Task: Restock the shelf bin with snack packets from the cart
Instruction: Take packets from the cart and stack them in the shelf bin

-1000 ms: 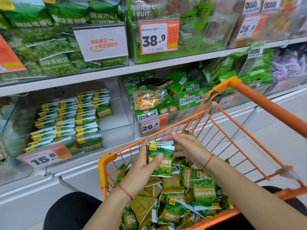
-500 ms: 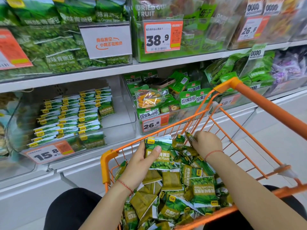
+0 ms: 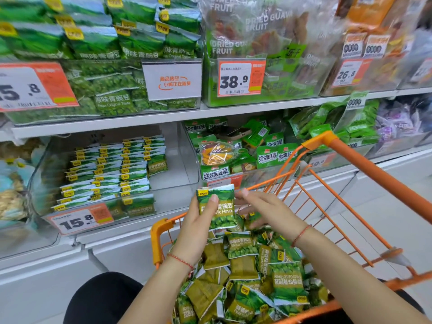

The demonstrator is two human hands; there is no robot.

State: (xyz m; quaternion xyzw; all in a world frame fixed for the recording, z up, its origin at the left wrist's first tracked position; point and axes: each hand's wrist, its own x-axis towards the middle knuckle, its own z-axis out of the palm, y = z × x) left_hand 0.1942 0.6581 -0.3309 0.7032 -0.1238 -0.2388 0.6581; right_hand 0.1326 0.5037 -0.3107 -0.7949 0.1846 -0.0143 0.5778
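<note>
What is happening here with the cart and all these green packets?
A person is restocking a shop shelf. The left hand holds a small stack of green snack packets above the orange cart, which is full of loose packets of the same kind. The right hand is beside the stack, fingers extended toward it. The clear shelf bin to the left, with the 15.8 price tag, is only partly filled.

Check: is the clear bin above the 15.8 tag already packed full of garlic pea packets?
No, the packets fill only the left part of the clear bin; its right part is bare.
</note>
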